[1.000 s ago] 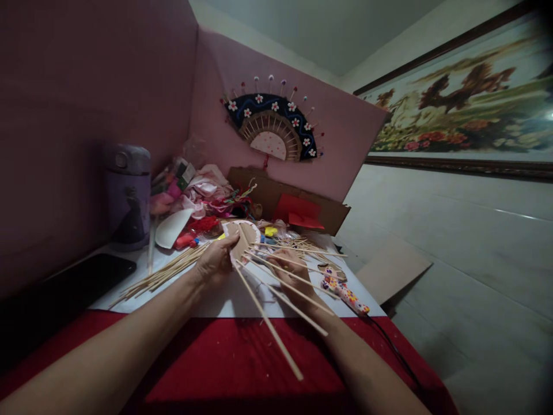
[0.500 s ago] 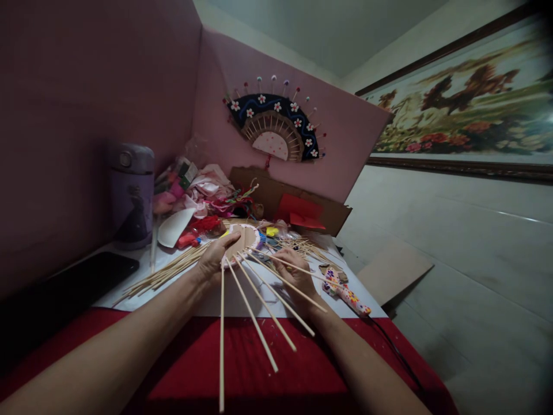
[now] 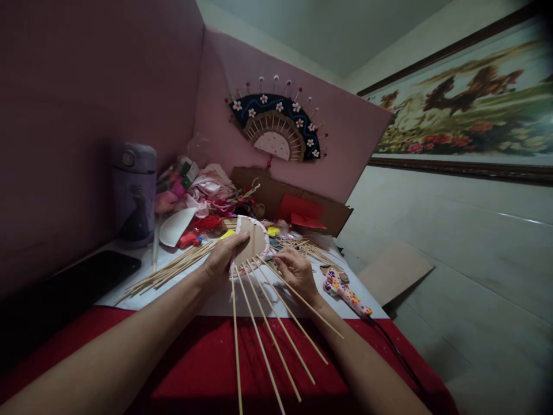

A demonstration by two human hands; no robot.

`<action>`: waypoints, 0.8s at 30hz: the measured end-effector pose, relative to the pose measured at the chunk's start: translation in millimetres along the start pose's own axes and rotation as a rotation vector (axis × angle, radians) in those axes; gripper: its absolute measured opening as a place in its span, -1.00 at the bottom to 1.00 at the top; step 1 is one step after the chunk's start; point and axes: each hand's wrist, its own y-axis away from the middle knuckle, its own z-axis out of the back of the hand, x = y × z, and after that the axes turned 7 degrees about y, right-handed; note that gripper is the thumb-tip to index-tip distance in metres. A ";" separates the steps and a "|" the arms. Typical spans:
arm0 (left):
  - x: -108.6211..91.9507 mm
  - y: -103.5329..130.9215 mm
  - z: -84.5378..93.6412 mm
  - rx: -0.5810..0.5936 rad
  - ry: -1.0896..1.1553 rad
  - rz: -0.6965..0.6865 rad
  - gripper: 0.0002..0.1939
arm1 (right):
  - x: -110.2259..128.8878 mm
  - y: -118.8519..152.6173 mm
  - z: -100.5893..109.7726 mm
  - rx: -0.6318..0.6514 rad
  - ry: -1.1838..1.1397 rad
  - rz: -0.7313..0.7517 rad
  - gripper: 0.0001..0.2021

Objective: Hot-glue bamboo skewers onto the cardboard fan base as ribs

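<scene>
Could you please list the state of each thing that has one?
Left hand: gripping cardboard piece
Right hand: fingers bent, grip unclear
Sticks: fanned from cardboard piece
Bottle: upright, lid on
Phone: screen dark
Glue gun: lying down, corded
Decorated fan: spread open

Six fanned-out sticks (image 3: 275, 340), one bottle (image 3: 135, 196), one decorated fan (image 3: 276, 121)

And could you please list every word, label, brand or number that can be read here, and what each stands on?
No text can be read anywhere.
Purple bottle: no readable lettering.
Small box: too small and blurred to tell.
Framed picture: no readable lettering.
</scene>
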 end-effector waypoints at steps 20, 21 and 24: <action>-0.5 4.8 -3.5 0.006 -0.058 -0.049 -0.83 | -1.6 -2.1 1.9 -0.051 0.039 -0.058 -0.84; -0.4 4.8 -3.4 0.004 -0.057 -0.049 -0.83 | -0.7 -2.2 2.5 -0.061 0.036 -0.062 -0.84; 0.2 3.5 -2.2 -0.007 -0.058 -0.056 -0.84 | 2.7 -2.4 4.4 -0.095 0.023 -0.067 -0.83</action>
